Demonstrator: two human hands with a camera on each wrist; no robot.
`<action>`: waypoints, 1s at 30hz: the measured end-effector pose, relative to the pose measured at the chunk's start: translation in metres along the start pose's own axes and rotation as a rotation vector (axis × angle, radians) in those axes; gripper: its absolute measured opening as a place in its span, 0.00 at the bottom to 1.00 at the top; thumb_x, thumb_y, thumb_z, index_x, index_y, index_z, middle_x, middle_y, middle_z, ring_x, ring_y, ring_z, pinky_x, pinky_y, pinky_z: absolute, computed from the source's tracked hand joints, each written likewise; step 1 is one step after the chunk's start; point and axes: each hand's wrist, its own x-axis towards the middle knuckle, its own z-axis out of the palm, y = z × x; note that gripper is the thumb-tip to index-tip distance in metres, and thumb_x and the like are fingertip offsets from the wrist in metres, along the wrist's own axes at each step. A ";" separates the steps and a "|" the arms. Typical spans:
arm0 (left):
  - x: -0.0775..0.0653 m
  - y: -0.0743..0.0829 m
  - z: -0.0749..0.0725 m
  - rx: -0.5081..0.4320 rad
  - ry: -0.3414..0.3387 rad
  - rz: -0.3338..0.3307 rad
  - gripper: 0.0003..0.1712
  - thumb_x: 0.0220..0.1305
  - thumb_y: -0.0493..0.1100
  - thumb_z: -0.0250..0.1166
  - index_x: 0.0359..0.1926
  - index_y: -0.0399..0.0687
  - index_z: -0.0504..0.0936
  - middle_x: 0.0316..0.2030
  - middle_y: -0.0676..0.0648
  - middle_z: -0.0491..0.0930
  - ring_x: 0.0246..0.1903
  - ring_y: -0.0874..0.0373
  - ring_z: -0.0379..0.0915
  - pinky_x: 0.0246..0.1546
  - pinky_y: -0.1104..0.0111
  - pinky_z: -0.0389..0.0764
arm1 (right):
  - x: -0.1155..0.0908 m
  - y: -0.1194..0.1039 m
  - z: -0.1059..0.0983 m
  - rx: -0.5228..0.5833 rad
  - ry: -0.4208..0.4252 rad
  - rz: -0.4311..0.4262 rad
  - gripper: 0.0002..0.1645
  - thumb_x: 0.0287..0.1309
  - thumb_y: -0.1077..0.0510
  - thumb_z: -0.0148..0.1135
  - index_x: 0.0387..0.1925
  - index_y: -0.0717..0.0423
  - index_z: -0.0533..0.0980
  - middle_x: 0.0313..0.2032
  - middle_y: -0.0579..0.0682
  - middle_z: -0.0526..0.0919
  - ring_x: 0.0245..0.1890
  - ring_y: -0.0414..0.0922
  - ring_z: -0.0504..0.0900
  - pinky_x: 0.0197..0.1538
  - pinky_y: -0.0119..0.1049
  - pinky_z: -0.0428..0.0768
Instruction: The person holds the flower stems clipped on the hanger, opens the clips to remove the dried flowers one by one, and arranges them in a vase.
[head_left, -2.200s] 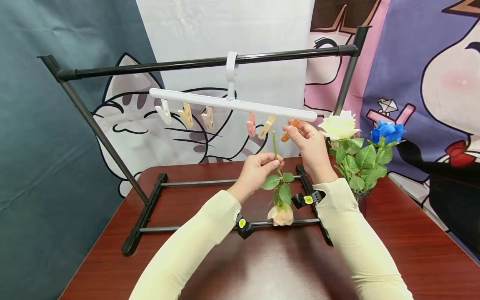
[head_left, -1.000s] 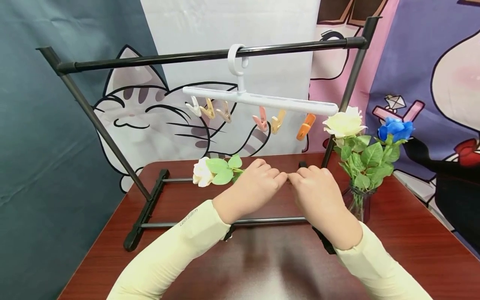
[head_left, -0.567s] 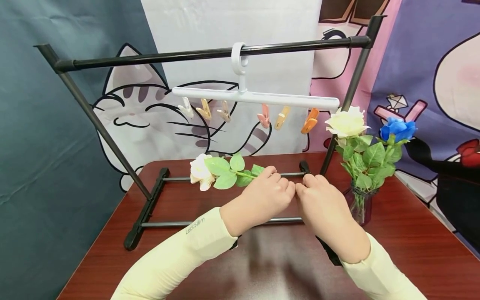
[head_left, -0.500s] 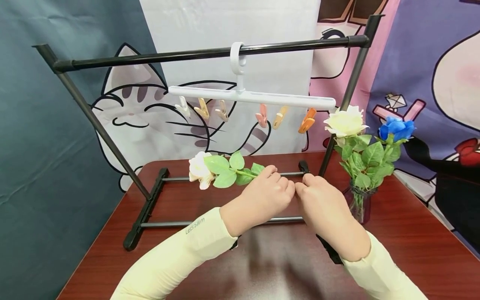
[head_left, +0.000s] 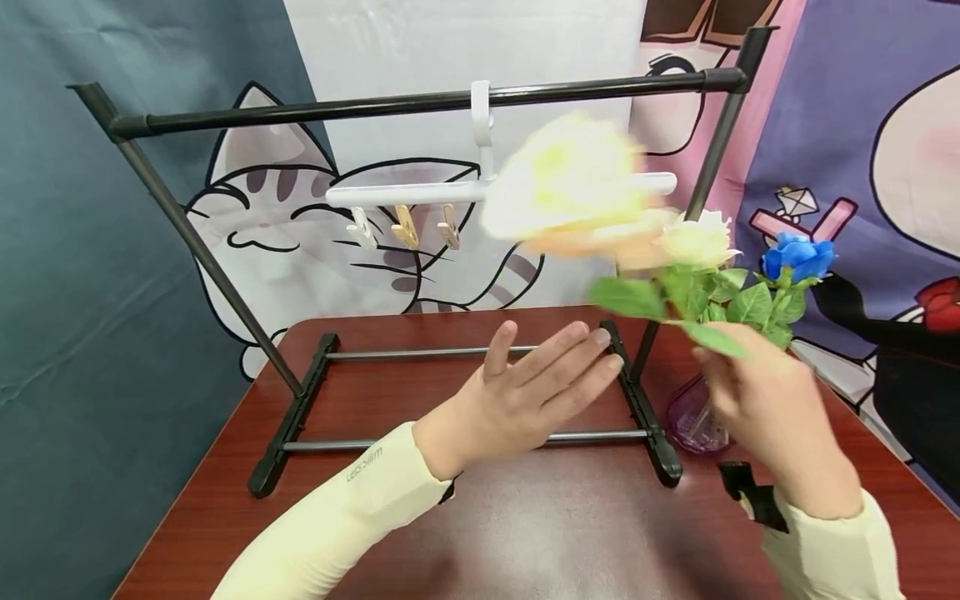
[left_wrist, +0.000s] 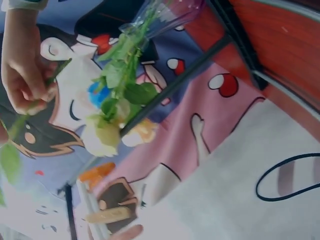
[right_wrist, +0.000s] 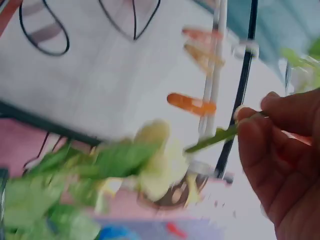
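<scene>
My right hand [head_left: 780,408] pinches the stem [right_wrist: 212,140] of a pale peach rose [head_left: 577,183] between thumb and fingers. The bloom is blurred by motion and points up and left, in front of the hanger's right half in the head view. My left hand [head_left: 525,392] is apart from the rose, fingers straight and thumb raised, over the rack's base. A white hanger [head_left: 405,195] hangs from the rack's top bar. White [head_left: 363,228], yellow [head_left: 405,227] and beige [head_left: 448,227] clips show on its left half; an orange clip [right_wrist: 190,103] shows in the right wrist view.
Beside the right hand stands a purplish glass vase [head_left: 693,417], holding a white rose [head_left: 705,240] and a blue rose [head_left: 798,257]. The black rack [head_left: 300,117] stands on the reddish-brown table [head_left: 247,550], its foot bars lying across the tabletop. Printed curtains hang behind.
Earlier the left hand held the rose head-down; then both hands met on its stem with the bloom leftward. Now the left has let go and opened, and the right has raised the rose rightward.
</scene>
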 end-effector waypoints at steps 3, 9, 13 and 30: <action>-0.008 -0.002 0.004 -0.033 -0.006 -0.053 0.24 0.58 0.44 0.59 0.57 0.47 0.74 0.56 0.46 0.75 0.58 0.54 0.68 0.65 0.41 0.41 | -0.004 0.016 -0.005 0.001 0.061 0.183 0.09 0.54 0.67 0.58 0.38 0.66 0.76 0.30 0.59 0.80 0.28 0.27 0.72 0.32 0.30 0.69; -0.026 -0.005 0.008 -0.131 -0.085 -0.138 0.26 0.53 0.39 0.57 0.57 0.43 0.73 0.57 0.45 0.73 0.59 0.54 0.67 0.66 0.44 0.40 | -0.022 0.051 0.003 -0.050 -0.030 0.529 0.09 0.59 0.62 0.56 0.38 0.67 0.75 0.28 0.62 0.80 0.23 0.11 0.56 0.26 0.29 0.65; -0.036 -0.003 0.008 -0.168 -0.110 -0.161 0.26 0.53 0.38 0.55 0.56 0.42 0.74 0.57 0.44 0.74 0.59 0.53 0.67 0.65 0.45 0.44 | -0.038 0.067 0.013 -0.059 -0.100 0.617 0.11 0.61 0.62 0.53 0.40 0.69 0.73 0.30 0.67 0.80 0.24 0.38 0.76 0.37 0.47 0.70; -0.048 -0.004 0.007 -0.203 -0.094 -0.190 0.24 0.55 0.35 0.54 0.55 0.42 0.75 0.55 0.45 0.75 0.58 0.54 0.68 0.59 0.47 0.54 | -0.046 0.083 0.020 -0.102 -0.326 0.628 0.14 0.58 0.57 0.51 0.29 0.66 0.75 0.27 0.67 0.79 0.32 0.68 0.74 0.33 0.54 0.66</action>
